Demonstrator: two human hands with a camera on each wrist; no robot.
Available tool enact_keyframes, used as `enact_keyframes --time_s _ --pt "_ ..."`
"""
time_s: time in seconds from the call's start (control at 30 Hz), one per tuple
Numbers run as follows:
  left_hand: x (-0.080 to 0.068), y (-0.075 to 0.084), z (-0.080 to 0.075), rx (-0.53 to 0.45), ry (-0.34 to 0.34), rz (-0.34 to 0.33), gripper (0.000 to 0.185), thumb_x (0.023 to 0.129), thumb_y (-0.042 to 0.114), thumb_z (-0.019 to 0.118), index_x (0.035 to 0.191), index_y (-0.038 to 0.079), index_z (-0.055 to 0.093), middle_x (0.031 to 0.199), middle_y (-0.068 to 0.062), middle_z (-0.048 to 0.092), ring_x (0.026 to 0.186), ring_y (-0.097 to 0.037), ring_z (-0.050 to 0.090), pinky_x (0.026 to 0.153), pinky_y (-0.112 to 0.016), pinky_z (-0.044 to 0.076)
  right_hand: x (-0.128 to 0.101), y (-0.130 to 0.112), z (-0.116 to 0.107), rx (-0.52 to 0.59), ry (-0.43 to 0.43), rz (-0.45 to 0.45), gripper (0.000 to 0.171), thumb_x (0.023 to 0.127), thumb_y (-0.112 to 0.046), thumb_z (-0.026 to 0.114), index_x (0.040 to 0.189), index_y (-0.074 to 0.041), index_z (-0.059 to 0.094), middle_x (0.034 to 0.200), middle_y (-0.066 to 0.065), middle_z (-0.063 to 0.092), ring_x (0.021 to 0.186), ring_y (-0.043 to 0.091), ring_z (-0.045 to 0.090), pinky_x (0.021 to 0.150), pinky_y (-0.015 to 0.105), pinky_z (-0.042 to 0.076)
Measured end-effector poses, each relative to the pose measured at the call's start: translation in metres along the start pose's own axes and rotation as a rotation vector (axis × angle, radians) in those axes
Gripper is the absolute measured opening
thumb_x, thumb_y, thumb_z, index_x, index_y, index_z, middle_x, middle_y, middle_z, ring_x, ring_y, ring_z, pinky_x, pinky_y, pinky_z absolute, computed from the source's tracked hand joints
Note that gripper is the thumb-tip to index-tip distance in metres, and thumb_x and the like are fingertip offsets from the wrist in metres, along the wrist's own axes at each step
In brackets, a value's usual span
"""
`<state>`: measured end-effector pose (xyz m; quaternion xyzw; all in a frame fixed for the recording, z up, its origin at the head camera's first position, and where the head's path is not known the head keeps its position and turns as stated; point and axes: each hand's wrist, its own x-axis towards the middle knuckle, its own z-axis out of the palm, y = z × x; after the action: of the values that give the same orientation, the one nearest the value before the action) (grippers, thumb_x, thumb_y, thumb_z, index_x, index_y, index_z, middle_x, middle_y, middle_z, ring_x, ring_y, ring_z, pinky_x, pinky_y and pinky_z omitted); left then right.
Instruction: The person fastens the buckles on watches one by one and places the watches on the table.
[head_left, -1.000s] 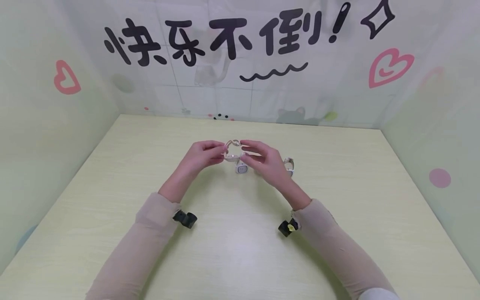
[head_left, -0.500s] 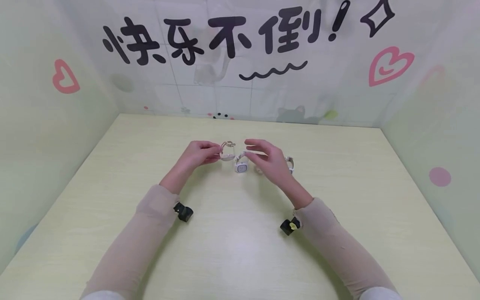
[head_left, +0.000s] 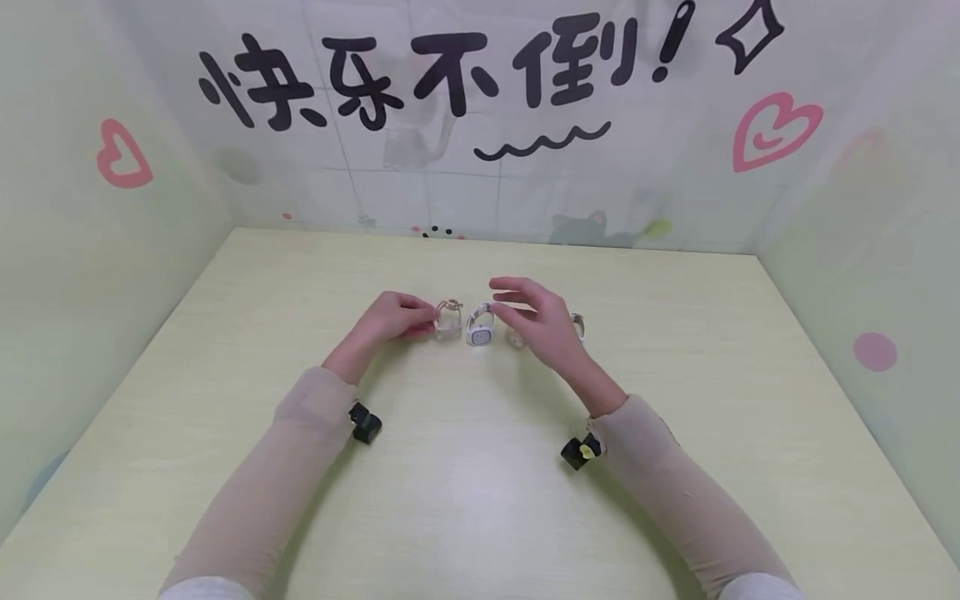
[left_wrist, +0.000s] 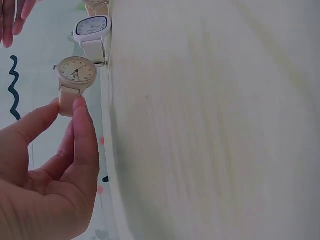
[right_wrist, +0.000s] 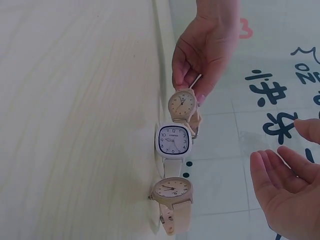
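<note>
Fingers [left_wrist: 82,130] of the left hand [head_left: 390,321] pinching the strap of a round beige watch [right_wrist: 181,104] (standing on the table [head_left: 480,500]), beside a square white watch [right_wrist: 173,140], right hand [head_left: 536,321] hovering, fingers relaxed.

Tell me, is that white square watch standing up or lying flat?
Standing up. The white square watch rests on its closed strap on the table, dial facing the wrist camera, between two beige watches.

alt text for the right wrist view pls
Three watches stand in a row on a pale table: a round beige watch pinched by the left hand, a square white watch, another round watch. The right hand hovers open nearby.
</note>
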<state>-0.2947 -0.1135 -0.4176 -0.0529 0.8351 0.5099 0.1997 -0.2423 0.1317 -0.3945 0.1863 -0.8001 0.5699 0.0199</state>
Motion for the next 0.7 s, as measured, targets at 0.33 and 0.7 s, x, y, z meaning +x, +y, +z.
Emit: enact_keyframes --time_s 0.33,0.7 --pt "0.001 -0.001 0.002 0.026 -0.063 -0.029 0.038 0.097 0.013 0.064 0.128 -0.008 0.056 0.087 -0.005 0.070 0.065 -0.004 0.067 0.071 -0.019 0.059 -0.001 0.001 -0.001 0.006 0.010 0.004 0.035 0.098 -0.011 0.063 0.132 -0.003 0.060 0.136 0.014 0.062 0.123 0.030 0.062 0.103 0.042 0.053" --pt "0.001 -0.001 0.000 0.052 -0.080 -0.023 0.039 0.098 0.007 0.060 0.135 -0.005 0.052 0.119 -0.018 0.063 0.082 -0.009 0.069 0.082 -0.023 0.060 0.002 0.006 -0.011 0.011 0.023 0.003 0.035 0.098 -0.011 0.061 0.132 -0.001 0.059 0.137 0.017 0.061 0.124 0.032 0.061 0.105 0.044 0.052"
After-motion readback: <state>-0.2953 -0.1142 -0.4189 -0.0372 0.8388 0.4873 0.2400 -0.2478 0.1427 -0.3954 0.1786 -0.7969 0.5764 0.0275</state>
